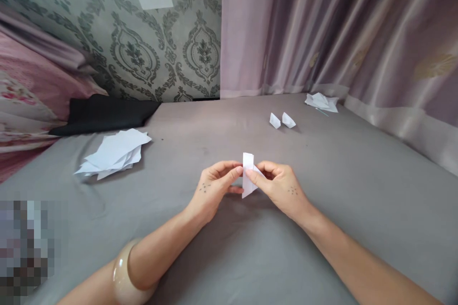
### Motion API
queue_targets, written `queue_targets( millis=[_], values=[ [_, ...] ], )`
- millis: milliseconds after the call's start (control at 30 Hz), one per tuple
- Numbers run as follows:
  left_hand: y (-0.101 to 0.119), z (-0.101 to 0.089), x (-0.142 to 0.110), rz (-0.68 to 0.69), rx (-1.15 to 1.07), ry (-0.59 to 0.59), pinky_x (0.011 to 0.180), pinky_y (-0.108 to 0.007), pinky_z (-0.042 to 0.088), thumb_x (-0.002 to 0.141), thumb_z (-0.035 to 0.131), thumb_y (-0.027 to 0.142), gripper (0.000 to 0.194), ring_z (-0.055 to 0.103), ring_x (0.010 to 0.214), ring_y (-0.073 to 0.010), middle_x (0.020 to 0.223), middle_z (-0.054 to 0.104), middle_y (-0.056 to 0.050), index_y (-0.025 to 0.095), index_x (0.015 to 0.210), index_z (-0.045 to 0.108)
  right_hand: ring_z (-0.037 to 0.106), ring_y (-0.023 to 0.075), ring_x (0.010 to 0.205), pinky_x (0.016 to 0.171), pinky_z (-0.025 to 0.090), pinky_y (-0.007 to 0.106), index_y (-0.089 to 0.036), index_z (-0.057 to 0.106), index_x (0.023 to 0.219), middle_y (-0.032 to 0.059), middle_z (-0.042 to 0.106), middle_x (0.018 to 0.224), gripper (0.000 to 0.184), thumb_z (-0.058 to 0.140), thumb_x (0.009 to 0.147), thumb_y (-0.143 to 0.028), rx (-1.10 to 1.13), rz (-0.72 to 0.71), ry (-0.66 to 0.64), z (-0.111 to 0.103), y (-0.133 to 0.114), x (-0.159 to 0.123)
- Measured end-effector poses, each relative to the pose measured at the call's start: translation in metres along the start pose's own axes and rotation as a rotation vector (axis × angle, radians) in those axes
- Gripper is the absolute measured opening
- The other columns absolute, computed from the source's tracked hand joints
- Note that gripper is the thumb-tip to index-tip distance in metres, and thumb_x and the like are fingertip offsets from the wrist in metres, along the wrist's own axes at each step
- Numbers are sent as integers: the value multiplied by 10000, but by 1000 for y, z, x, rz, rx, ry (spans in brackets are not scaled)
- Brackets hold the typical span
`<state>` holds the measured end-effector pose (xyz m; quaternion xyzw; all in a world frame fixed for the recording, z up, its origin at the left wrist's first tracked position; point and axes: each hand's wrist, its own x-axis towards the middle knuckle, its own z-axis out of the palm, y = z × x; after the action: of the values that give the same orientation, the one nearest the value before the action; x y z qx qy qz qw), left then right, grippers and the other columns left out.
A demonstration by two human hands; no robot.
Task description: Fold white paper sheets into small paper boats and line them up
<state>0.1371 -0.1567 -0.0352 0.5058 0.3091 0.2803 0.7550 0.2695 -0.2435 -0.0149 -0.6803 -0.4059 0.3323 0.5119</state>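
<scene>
A small piece of folded white paper (248, 187) is held upright between my two hands, above the grey sheet. My left hand (217, 183) pinches its left edge with thumb and fingertips. On the other side, my right hand (277, 183) grips it, the thumb lying across the front face and the fingers behind. A pointed flap of the paper sticks out to the right under that thumb. Two small folded paper pieces, a left one (275, 120) and a right one (288, 120), stand beyond my hands on the sheet.
A loose stack of white paper sheets (116, 152) lies to the left. Farther back at the right is a smaller heap of paper (322, 101). A black cloth (107, 113) rests near the wall, and mauve curtains (286, 28) hang along the back and right.
</scene>
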Motion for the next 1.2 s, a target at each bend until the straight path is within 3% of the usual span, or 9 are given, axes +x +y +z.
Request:
queue_targets(
  millis=[200, 367, 433, 833, 1033, 1200],
  values=[
    [4, 1, 0, 3, -78, 26, 550, -207, 529, 689, 762, 334, 217, 610, 699, -124, 785, 663, -31, 150, 793, 715, 503, 122, 559, 538, 376, 256, -194, 633, 642, -21, 573, 586, 238, 626, 774, -393, -27, 8, -61, 9, 6, -2],
    [4, 0, 2, -7, -138, 56, 566, -212, 522, 679, 769, 314, 210, 601, 681, -114, 763, 658, -28, 131, 763, 709, 608, 165, 730, 673, 473, 289, -212, 660, 890, 34, 684, 838, 227, 663, 759, -397, -5, -80, 80, 12, 13, 0],
    [3, -2, 3, -13, -140, 62, 596, -226, 531, 676, 770, 316, 221, 607, 693, -122, 744, 657, -32, 126, 771, 711, 604, 165, 702, 672, 479, 300, -212, 660, 851, 36, 681, 812, 216, 665, 758, -407, -30, -93, 118, 12, 14, 1],
    [-1, -5, 8, -81, -160, 45, 662, -245, 543, 684, 773, 291, 220, 613, 678, -112, 718, 655, -44, 99, 768, 706, 579, 151, 666, 649, 456, 289, -194, 654, 780, 26, 657, 730, 236, 649, 770, -429, 55, -27, 50, 10, 16, 6],
    [-2, -5, 7, -61, -161, 25, 692, -253, 546, 705, 760, 294, 215, 634, 712, -124, 751, 678, -49, 109, 804, 718, 591, 149, 710, 662, 469, 280, -220, 617, 897, 21, 647, 814, 162, 647, 787, -334, -76, -187, 179, 15, 15, 2],
    [-3, -7, 6, -39, -155, -1, 740, -272, 545, 720, 751, 318, 231, 641, 761, -140, 792, 688, -59, 115, 829, 724, 596, 150, 770, 695, 480, 280, -241, 679, 948, 35, 643, 914, 151, 559, 864, -280, -234, -395, 206, 18, 14, -3]
  ],
)
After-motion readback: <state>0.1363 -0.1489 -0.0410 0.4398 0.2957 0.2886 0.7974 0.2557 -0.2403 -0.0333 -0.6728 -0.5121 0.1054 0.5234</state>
